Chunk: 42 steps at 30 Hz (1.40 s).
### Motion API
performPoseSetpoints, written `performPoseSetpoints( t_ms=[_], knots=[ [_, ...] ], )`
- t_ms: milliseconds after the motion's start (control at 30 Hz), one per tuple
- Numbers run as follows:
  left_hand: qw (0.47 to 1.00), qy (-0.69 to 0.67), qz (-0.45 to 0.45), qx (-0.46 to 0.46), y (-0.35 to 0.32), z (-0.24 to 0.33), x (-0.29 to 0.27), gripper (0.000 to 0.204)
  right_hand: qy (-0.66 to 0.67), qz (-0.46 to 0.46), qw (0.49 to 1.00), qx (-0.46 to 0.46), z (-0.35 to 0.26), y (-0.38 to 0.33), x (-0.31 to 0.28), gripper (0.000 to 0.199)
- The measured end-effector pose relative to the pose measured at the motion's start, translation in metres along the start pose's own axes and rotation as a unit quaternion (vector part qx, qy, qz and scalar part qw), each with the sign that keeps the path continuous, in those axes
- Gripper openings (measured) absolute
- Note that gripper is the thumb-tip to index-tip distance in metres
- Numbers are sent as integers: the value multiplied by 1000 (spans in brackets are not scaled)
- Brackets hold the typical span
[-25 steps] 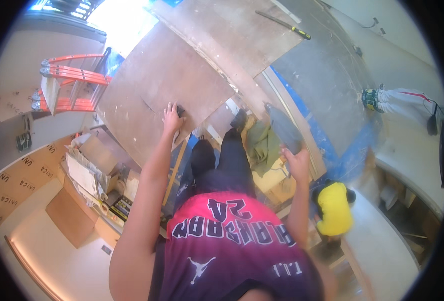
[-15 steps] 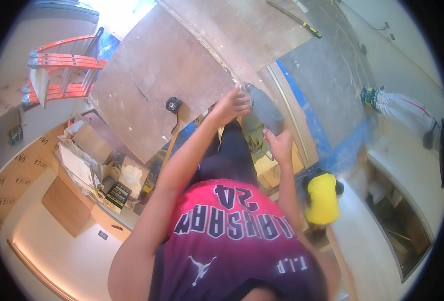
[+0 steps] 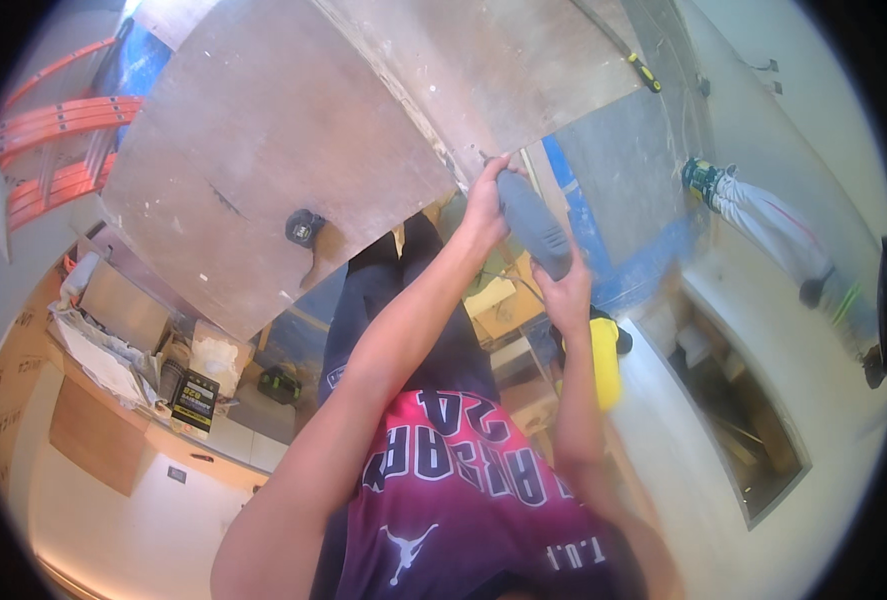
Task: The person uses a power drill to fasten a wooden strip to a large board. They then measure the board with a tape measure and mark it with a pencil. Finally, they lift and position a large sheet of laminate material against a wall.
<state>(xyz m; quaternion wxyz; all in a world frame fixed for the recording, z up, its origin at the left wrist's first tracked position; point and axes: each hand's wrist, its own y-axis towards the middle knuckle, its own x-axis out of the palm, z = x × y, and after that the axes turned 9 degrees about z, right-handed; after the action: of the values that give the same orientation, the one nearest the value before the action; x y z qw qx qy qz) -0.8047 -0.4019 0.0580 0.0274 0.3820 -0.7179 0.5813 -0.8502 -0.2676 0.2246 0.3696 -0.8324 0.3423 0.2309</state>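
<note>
A grey, long-bodied power tool that looks like a rotary tool (image 3: 533, 224) slants between my two hands, its narrow end pointing away from me. My left hand (image 3: 485, 207) is closed round the narrow front end. At the rear end, my right hand (image 3: 565, 290) grips the body, and a thin cord seems to trail there. Beneath the tool's front end lies the edge of a large brown plywood board (image 3: 293, 120). What sits at the very tip is too small to make out.
A black tape measure (image 3: 304, 228) lies on the plywood. A yellow-and-black-handled tool (image 3: 644, 74) is at the far right. An orange ladder (image 3: 63, 120) stands left. Another person's pale trouser leg (image 3: 768, 210) shows at right. A black-and-yellow box (image 3: 195, 402) sits among clutter.
My view has shifted, so the ladder, tape measure and board sit farther left. My left hand has closed more fully round the tool's front end. My right hand still holds its rear.
</note>
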Motion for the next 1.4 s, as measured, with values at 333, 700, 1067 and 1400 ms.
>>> performPoseSetpoints(
  t_ms=[333, 700, 1067, 1400],
  knots=[
    [995, -50, 62, 63, -9, -2, 12, 22, -11, -51, 999, 7, -19, 22, -6, 70],
    [996, -92, 12, 13, -8, 6, 8, 24, -107, -80, 991, 3, -48, 32, -4, 77],
    [573, 628, -6, 526, -128, 36, 49, 72, -121, -102, 987, 20, -83, 34, 10, 74],
    [566, 526, -199, 603, -76, 33, 56, 23, -173, -140, 975, 7, -106, 58, 2, 55]
  ],
)
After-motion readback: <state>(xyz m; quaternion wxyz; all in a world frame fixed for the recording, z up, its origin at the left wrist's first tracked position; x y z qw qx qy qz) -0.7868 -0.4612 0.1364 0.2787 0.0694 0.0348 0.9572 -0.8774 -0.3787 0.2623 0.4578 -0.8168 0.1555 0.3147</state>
